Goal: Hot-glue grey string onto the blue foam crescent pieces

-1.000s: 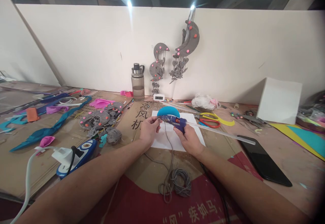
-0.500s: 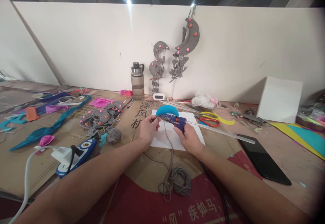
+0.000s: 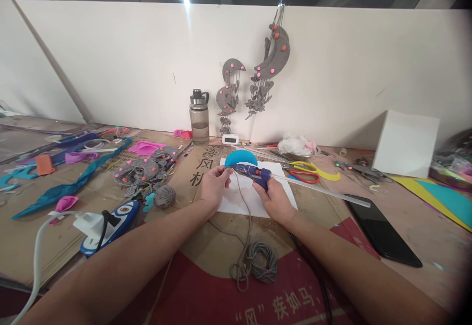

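Observation:
My left hand (image 3: pixel 215 186) is closed in a pinch at the left end of a blue curved craft piece (image 3: pixel 241 157), with grey yarn (image 3: pixel 241 194) trailing down from the fingertips. My right hand (image 3: pixel 277 199) grips the handle of a blue hot glue gun (image 3: pixel 254 173). Its nozzle points left and meets the left fingertips, hiding the lower part of the blue piece. From the gun's back sticks out a long, clear glue stick (image 3: pixel 320 188). Below both hands lies white paper (image 3: pixel 243 202), and nearer to me rests a loose coil of grey yarn (image 3: pixel 263 262).
Scissors (image 3: pixel 304 172) and a black phone (image 3: pixel 383 234) lie to the right. A power strip (image 3: pixel 127 212), a yarn ball (image 3: pixel 164 195) and grey crescent pieces (image 3: pixel 143 168) lie left. Behind stand a water bottle (image 3: pixel 199 121) and a small digital clock (image 3: pixel 230 139); yarn crescents (image 3: pixel 276 57) hang on the white board.
The blue piece has shifted slightly left with the left hand. The glue gun stays almost in place, and the view has moved only a little.

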Motion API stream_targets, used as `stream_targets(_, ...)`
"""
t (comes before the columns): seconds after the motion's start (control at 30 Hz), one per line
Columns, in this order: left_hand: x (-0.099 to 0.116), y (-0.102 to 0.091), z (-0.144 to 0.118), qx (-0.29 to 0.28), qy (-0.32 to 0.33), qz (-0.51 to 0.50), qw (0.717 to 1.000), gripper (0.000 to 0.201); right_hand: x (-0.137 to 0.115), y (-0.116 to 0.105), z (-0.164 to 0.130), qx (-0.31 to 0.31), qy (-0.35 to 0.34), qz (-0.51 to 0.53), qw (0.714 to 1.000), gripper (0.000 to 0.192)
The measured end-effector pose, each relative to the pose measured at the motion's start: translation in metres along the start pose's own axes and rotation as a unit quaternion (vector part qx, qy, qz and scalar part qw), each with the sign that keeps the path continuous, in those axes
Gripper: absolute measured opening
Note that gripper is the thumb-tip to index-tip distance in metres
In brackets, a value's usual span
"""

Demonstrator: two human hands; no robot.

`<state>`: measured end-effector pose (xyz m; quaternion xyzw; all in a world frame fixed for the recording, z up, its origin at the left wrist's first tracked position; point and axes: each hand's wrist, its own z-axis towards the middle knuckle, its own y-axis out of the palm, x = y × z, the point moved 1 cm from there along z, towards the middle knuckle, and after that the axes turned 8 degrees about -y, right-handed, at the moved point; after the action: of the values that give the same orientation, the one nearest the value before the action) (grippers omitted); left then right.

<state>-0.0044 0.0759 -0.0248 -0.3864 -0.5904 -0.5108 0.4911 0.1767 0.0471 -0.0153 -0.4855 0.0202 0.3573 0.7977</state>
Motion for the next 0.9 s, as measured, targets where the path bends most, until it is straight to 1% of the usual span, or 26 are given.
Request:
stream_targets(0.17, -0.002, -0.001, 0.002, 0.004, 0.001, -0.005, 1.000, 0.021, 0.002, 0.001, 0.000, 0.007, 0.006, 0.007, 1.000, 0.040)
stream_targets(0.3, -0.002, -0.001, 0.003, -0.003, 0.006, -0.017, 1.000, 0.022, 0.004, 0.002, -0.001, 0.012, -0.001, 0.008, 1.000, 0.043)
stream_targets(0.43, 0.000, -0.001, 0.001, 0.001, 0.000, -0.029, 1.000, 0.022, 0.005, 0.003, -0.001, 0.019, 0.002, 0.006, 1.000, 0.040)
stream_targets(0.63, 0.005, 0.000, 0.000, -0.005, -0.009, -0.075, 0.997, 0.023, 0.004, 0.001, 0.000, 0.030, 0.017, 0.040, 0.999, 0.038)
stream_targets(0.73, 0.006, 0.000, 0.000, -0.012, -0.015, -0.097, 0.995, 0.022, 0.002, -0.002, 0.003, 0.034, 0.037, 0.073, 0.996, 0.036)
stream_targets(0.8, 0.006, 0.000, 0.001, -0.012, -0.018, -0.104, 0.994, 0.022, 0.002, -0.004, 0.007, 0.029, 0.058, 0.113, 0.991, 0.031)
stream_targets(0.9, 0.006, 0.000, 0.001, -0.012, -0.019, -0.108, 0.994, 0.021, 0.006, -0.005, 0.013, -0.001, 0.127, 0.180, 0.975, 0.025)
